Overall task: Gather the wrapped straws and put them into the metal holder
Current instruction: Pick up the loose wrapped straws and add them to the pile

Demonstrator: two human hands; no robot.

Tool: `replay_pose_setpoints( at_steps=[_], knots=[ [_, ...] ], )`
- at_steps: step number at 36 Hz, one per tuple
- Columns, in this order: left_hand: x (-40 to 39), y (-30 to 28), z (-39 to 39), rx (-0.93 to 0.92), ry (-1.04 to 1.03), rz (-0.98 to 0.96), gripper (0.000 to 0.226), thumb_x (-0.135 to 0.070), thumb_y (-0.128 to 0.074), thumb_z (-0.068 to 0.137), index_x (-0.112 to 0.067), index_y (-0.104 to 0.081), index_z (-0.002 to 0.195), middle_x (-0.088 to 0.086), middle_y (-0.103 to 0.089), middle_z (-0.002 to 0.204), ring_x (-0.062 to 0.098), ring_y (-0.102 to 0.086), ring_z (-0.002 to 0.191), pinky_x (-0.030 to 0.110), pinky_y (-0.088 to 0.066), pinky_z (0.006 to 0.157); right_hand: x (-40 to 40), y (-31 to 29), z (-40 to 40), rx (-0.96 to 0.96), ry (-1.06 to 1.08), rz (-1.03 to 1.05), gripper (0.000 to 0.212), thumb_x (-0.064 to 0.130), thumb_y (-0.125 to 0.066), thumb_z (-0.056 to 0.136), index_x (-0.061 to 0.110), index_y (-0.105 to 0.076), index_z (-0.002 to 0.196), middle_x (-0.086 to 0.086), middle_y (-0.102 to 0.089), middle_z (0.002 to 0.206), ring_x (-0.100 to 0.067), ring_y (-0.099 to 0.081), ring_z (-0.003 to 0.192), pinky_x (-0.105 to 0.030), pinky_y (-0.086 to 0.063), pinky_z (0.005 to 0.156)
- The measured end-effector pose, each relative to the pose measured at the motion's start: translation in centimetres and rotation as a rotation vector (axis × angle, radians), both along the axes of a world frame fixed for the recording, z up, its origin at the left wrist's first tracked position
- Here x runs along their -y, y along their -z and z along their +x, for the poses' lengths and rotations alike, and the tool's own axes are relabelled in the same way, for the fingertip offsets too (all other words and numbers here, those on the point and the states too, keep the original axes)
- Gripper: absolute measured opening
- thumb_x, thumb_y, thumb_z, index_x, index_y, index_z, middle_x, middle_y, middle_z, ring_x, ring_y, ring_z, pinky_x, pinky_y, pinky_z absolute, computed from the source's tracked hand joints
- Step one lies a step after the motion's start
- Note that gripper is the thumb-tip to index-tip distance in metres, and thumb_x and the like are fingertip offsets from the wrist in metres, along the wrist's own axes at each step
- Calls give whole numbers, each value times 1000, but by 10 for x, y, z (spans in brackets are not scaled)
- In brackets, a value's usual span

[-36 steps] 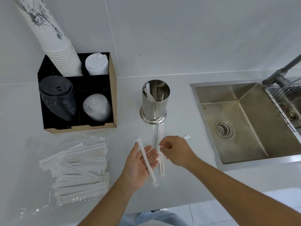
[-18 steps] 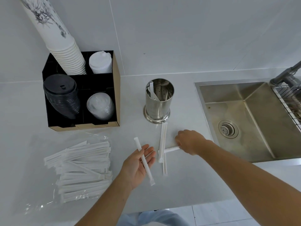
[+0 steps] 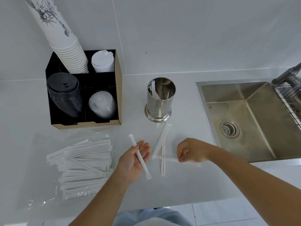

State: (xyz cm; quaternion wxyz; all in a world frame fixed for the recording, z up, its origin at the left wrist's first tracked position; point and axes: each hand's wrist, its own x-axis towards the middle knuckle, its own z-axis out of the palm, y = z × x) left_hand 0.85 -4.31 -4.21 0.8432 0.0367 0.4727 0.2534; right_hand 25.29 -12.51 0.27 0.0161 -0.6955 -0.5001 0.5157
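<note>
A shiny metal holder (image 3: 160, 101) stands upright on the white counter with a couple of wrapped straws inside. My left hand (image 3: 133, 160) lies palm up in front of it, a wrapped straw (image 3: 139, 156) resting across its loosely curled fingers. My right hand (image 3: 191, 151) pinches another wrapped straw (image 3: 166, 158) that lies sideways, its left end near the left fingertips. Two or three loose wrapped straws (image 3: 162, 141) lie on the counter between my hands, pointing toward the holder. A big pile of wrapped straws (image 3: 83, 165) sits on clear plastic at the left.
A black and brown organiser (image 3: 118, 95) at the back left holds paper cups (image 3: 65, 48), black lids (image 3: 64, 95), clear lids and white lids. A steel sink (image 3: 254, 121) with a drain, wire rack and tap is at the right. The counter's front edge runs just below my forearms.
My right hand picked up the straw lying near the sink and carried it left toward my left hand. The left hand kept its straw and stayed put.
</note>
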Motion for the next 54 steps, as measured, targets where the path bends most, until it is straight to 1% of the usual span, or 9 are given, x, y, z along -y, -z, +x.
replay_pose_setpoints(
  at_steps=[9, 14, 19, 23, 30, 35, 40, 46, 54],
  knots=[
    [-3, 0, -8, -33, -36, 6, 21, -13, -52, 98, -1, -66, 107, 17, -76, 97, 27, -74, 88, 35, -61, 62, 18, -4, -8, -430, 369, 3, 5, 6, -74, 72, 11, -73, 73, -8, -73, 73, -16, -53, 59, -23, -43, 54],
    [4, -3, -2, -36, -8, 12, 38, -34, -55, 97, -1, -63, 113, 18, -75, 101, 28, -73, 93, 36, -62, 65, 13, -3, -33, -565, 572, 122, 10, -2, -72, 81, 7, -71, 76, -20, -71, 79, -17, -57, 58, -23, -43, 51],
    [9, -7, 3, -8, 16, 32, 49, -45, -54, 94, -2, -64, 115, 18, -74, 108, 29, -72, 98, 37, -62, 70, 4, -2, -71, -535, 645, 182, 13, -5, -72, 81, 6, -69, 76, -9, -64, 62, -15, -53, 50, -23, -42, 48],
    [10, -8, 1, -11, 24, 17, 48, -46, -54, 93, -3, -65, 113, 16, -76, 102, 27, -73, 93, 37, -60, 69, 2, -1, -88, -500, 589, 172, 4, 1, -73, 82, 5, -73, 84, -7, -69, 66, -13, -59, 54, -23, -48, 52],
    [9, -7, -5, -47, -5, -29, 21, -19, -59, 94, -3, -66, 105, 13, -76, 86, 23, -74, 75, 33, -61, 62, -2, 12, -73, -369, 652, 233, 21, 0, -69, 83, 18, -72, 71, -1, -67, 61, -15, -58, 55, -24, -49, 52],
    [7, -4, -12, -89, -7, -18, 17, -16, -56, 96, -6, -69, 98, 10, -76, 81, 20, -72, 70, 32, -59, 62, -16, 24, -57, 97, 311, 411, 11, 9, -65, 88, 14, -75, 90, 3, -69, 83, -5, -56, 64, -8, -42, 64],
    [5, -3, -20, -144, -8, -10, 22, -20, -52, 99, -10, -71, 95, 6, -72, 73, 16, -63, 65, 30, -51, 65, -44, 26, -51, 366, -139, 397, 28, 13, -54, 95, 20, -66, 119, 2, -62, 124, -21, -58, 113, -33, -47, 93],
    [3, -3, -29, -159, 18, -1, 15, -22, -56, 95, -14, -68, 99, 2, -53, 63, 10, -40, 42, 22, -36, 39, -66, 28, -57, 598, -519, 403, 33, 2, -52, 90, 19, -62, 116, -1, -59, 113, -24, -58, 104, -34, -47, 72],
    [-2, -1, -39, -166, 25, 30, 27, -34, -49, 99, -15, -66, 105, 0, -51, 62, 8, -35, 41, 20, -32, 38, -80, 23, -60, 680, -758, 403, 24, 1, -50, 88, 14, -61, 105, -5, -59, 105, -26, -60, 98, -35, -42, 71]
  ],
)
